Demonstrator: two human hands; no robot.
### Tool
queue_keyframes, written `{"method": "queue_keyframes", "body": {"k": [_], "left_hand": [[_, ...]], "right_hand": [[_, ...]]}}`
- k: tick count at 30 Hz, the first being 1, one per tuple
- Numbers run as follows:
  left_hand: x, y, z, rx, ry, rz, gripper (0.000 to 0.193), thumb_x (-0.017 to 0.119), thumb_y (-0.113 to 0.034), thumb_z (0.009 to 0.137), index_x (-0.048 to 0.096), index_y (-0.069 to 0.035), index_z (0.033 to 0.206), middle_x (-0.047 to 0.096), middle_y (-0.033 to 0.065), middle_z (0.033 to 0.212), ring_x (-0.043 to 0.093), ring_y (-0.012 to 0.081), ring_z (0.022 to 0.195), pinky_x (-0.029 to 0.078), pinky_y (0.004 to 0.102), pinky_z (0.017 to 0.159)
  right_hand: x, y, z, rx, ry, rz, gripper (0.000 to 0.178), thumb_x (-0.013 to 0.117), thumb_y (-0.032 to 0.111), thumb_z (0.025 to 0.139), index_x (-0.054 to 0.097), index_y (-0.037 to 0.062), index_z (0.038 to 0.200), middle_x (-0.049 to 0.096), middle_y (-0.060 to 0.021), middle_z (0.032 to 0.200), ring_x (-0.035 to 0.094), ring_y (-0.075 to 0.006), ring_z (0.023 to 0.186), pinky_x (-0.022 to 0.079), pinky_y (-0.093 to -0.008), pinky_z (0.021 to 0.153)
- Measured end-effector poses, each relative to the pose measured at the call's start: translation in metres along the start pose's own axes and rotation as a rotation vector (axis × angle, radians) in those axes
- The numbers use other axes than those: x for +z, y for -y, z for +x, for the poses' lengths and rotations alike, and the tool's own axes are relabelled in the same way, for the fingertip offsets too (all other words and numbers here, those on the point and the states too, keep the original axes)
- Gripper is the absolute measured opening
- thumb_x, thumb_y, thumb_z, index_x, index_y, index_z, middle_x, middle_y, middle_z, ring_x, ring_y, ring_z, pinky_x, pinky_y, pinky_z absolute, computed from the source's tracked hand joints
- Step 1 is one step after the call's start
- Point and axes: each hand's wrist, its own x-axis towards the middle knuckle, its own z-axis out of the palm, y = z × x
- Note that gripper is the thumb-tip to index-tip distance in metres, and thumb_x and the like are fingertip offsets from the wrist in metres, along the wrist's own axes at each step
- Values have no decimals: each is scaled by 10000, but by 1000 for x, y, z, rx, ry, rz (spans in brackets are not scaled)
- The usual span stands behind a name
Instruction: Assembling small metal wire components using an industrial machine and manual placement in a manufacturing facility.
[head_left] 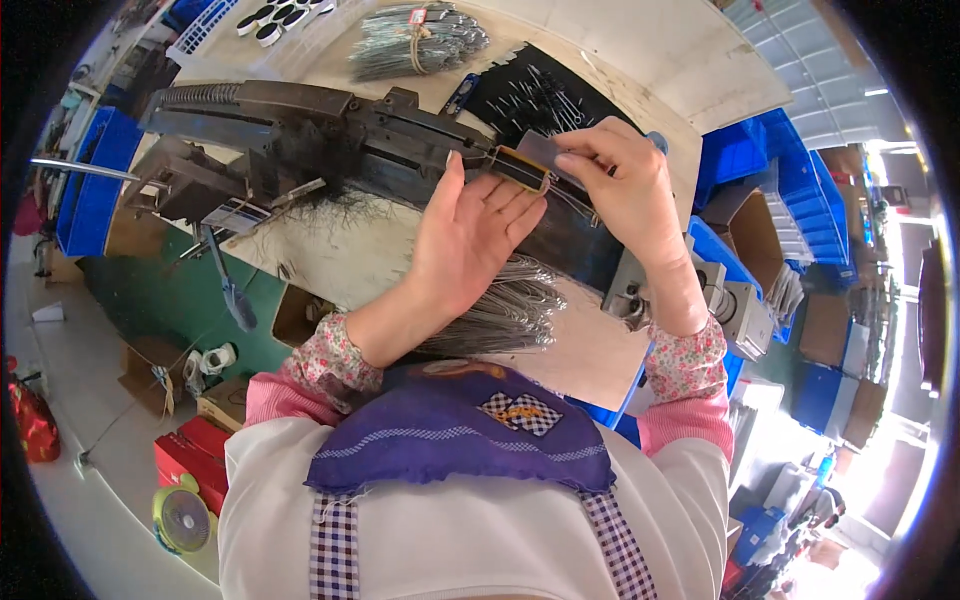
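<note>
My left hand lies palm up beside the long dark metal machine, thumb raised and fingers stretched out. Its fingertips are next to a small dark rectangular piece with yellow-brown edges at the machine's right end; whether they bear it I cannot tell. Just beyond, my right hand pinches a thin grey flat piece between thumb and fingers. A bundle of thin metal wires lies on the table under my left wrist.
Loose metal rods lie on a black mat behind my right hand. A tied wire bundle sits at the back, near a clear tray of black-and-white round pieces. Grey equipment with knobs stands at the right, with blue bins beyond.
</note>
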Motion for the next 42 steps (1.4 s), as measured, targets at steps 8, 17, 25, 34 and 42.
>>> {"method": "queue_keyframes", "body": {"k": [8, 17, 25, 34, 42], "left_hand": [[2, -6, 1, -8, 15, 67, 697, 308, -515, 977, 358, 101, 1299, 443, 201, 1309, 434, 296, 1248, 313, 394, 1108], [0, -9, 1, -88, 42, -31, 624, 360, -528, 964, 465, 44, 1190, 507, 150, 1210, 467, 253, 1188, 331, 385, 1078], [-1, -11, 2, -35, 0, -10, 524, 356, -515, 967, 534, -23, 950, 551, 113, 1125, 447, 274, 1206, 283, 440, 1084], [5, -18, 5, -76, -4, 122, 544, 383, -430, 972, 463, 68, 1178, 535, 155, 1167, 470, 282, 1186, 295, 391, 1086], [-22, 20, 5, -15, -140, 262, 346, 550, -289, 923, 508, -34, 1153, 511, 138, 1251, 471, 254, 1162, 289, 394, 1076]], "right_hand": [[9, -7, -4, -103, 84, -146, 123, 669, 137, 755, 710, 118, 869, 600, -36, 731, 604, -223, 740, 409, -343, 725], [7, 28, -15, -355, -45, -207, 123, 612, 123, 802, 623, 57, 904, 619, -83, 775, 612, -271, 724, 474, -393, 644], [15, 34, -21, -122, 78, -538, 116, 568, 53, 753, 535, 29, 861, 588, -145, 571, 624, -343, 551, 495, -415, 490], [20, 30, -20, -265, 144, -644, 139, 555, 5, 746, 495, 5, 870, 581, -161, 594, 616, -354, 580, 475, -421, 486], [21, 7, -97, -98, 139, -426, 193, 573, 49, 755, 510, 17, 934, 596, -122, 794, 651, -288, 722, 526, -369, 574]]}}
